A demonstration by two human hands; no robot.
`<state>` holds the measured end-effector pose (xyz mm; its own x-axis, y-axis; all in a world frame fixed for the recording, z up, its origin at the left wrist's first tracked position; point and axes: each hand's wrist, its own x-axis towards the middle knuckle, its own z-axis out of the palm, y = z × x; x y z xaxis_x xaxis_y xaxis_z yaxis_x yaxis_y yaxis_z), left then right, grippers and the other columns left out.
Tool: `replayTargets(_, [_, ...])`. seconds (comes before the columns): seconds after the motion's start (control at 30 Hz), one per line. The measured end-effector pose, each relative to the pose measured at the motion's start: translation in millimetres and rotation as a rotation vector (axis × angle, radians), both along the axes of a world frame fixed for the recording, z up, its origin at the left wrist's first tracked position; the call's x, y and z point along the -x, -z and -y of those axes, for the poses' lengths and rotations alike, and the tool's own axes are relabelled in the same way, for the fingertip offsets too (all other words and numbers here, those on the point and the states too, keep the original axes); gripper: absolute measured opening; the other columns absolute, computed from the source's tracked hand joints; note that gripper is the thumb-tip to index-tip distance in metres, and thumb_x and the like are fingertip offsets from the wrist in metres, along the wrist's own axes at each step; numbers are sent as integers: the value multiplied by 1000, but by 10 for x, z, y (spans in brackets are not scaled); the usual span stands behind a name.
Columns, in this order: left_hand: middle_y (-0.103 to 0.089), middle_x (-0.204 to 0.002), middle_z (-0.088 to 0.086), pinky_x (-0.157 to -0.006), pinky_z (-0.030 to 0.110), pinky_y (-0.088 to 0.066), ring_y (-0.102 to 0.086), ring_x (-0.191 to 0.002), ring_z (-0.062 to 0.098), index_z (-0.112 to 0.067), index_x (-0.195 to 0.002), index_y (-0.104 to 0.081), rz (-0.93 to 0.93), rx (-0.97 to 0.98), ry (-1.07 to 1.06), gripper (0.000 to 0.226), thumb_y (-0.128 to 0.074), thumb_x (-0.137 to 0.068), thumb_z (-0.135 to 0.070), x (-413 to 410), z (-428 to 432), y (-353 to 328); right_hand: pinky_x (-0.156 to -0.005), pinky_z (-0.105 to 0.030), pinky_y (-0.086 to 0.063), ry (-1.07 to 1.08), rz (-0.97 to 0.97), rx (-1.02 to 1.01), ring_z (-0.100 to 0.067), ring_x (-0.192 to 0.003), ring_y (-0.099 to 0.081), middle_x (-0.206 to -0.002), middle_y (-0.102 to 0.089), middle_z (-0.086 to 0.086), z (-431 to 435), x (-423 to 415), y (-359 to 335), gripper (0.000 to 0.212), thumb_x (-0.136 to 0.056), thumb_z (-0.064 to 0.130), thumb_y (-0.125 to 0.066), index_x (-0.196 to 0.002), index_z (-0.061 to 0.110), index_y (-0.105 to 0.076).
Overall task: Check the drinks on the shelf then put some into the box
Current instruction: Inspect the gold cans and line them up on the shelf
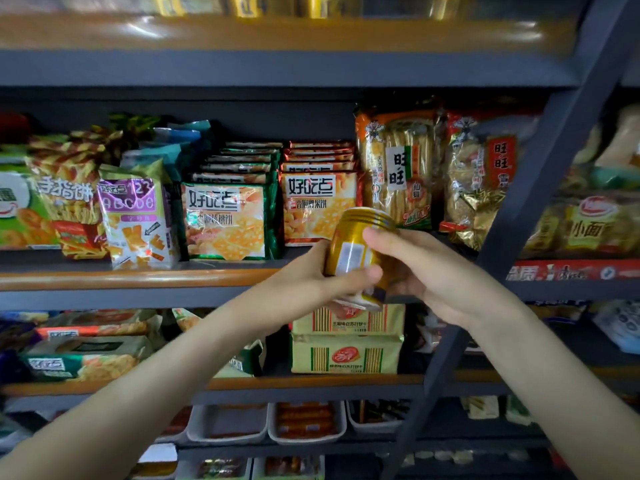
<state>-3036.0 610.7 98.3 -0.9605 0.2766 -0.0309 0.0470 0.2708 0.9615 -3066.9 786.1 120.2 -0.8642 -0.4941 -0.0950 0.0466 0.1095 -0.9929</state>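
A gold drink can (353,247) with a white label patch is held in front of the snack shelves, tilted with one end up and away from me. My left hand (311,278) grips its lower part, thumb across the front. My right hand (426,268) holds it from the right, fingers wrapped over its upper side. More yellow cans (242,3) show blurred on the top shelf. No box is in view.
Biscuit and cracker bags (225,220) fill the middle shelf (138,277) behind the can. Stacked yellow cracker packs (346,351) sit on the shelf below. White trays (304,424) of sausages lie lower down. A dark metal upright (519,220) slants just right of my hands.
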Motion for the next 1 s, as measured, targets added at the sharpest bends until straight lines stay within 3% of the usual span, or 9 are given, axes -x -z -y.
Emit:
replayTargets(0.1, [-71, -112, 7, -74, 21, -54, -69, -96, 15, -12, -123, -56, 33, -146, 78, 87, -77, -60, -68, -9, 88, -252, -85, -41, -57, 37, 181, 224, -26, -101, -68, -112, -71, -13, -69, 35, -173, 41, -77, 40, -61, -109, 16, -67])
replayTargets(0.23, [-74, -101, -3, -80, 29, -58, -72, -89, 14, -30, -105, -62, -243, 38, 17, 47, -63, -77, -67, -25, 65, -618, -88, -41, -56, -1, 114, 323, -28, -104, -68, -111, -71, -13, -84, -7, -470, 46, -73, 33, -65, -113, 10, -65])
replayTargets(0.3, [-73, -105, -7, -86, 36, -57, -70, -96, 14, -37, -108, -63, -430, 129, 0, 54, -62, -66, -72, -45, 62, -814, -81, -34, -59, -28, -17, 322, -23, -98, -70, -108, -73, -10, -102, -59, -695, 51, -70, 33, -73, -114, 11, -64])
replayTargets(0.43, [-69, -104, -21, -82, 17, -50, -64, -98, -2, -43, -113, -58, -830, 235, -103, 49, -56, -71, -70, -90, 106, -1288, -75, -33, -59, -22, -370, 340, -23, -94, -72, -103, -74, -6, -173, -89, -1299, 72, -51, 37, -92, -113, 16, -62])
replayTargets(0.57, [-59, -114, -11, -90, 9, -39, -56, -105, 5, -22, -126, -57, -1355, 538, -382, 50, -46, -92, -57, 154, 229, -1664, -79, -36, -57, 236, -767, 262, -14, -96, -70, -104, -72, 5, -212, 43, -1854, 72, -51, 44, -90, -113, 28, -57])
replayTargets(0.63, [-58, -121, 3, -96, 18, -37, -53, -112, 16, -12, -127, -58, -1487, 704, -492, 48, -48, -93, -44, 337, 296, -1792, -80, -29, -53, 404, -915, 150, -5, -95, -66, -103, -68, 12, -254, 209, -2044, 64, -55, 46, -86, -108, 37, -52])
replayTargets(0.73, [-56, -129, 13, -96, 36, -44, -53, -117, 28, -12, -130, -57, -1522, 909, -570, 48, -48, -91, -38, 578, 372, -1903, -70, -20, -47, 546, -924, -28, 0, -91, -60, -107, -62, 11, -304, 496, -2214, 58, -68, 37, -84, -113, 31, -47])
replayTargets(0.87, [-55, -131, 18, -94, 46, -47, -55, -116, 36, -13, -131, -58, -1443, 1002, -612, 48, -55, -88, -34, 793, 456, -1964, -61, -19, -42, 629, -796, -208, -8, -91, -55, -116, -56, 0, -339, 865, -2265, 75, -69, 38, -84, -127, 19, -40])
replayTargets(1.0, [-57, -129, 17, -95, 48, -46, -57, -114, 36, -15, -129, -59, -1399, 1027, -622, 52, -41, -90, -44, 848, 484, -2000, -75, -29, -47, 670, -700, -434, -25, -114, -51, -135, -46, -11, -350, 1064, -2276, 104, -69, 44, -83, -145, 8, -23])
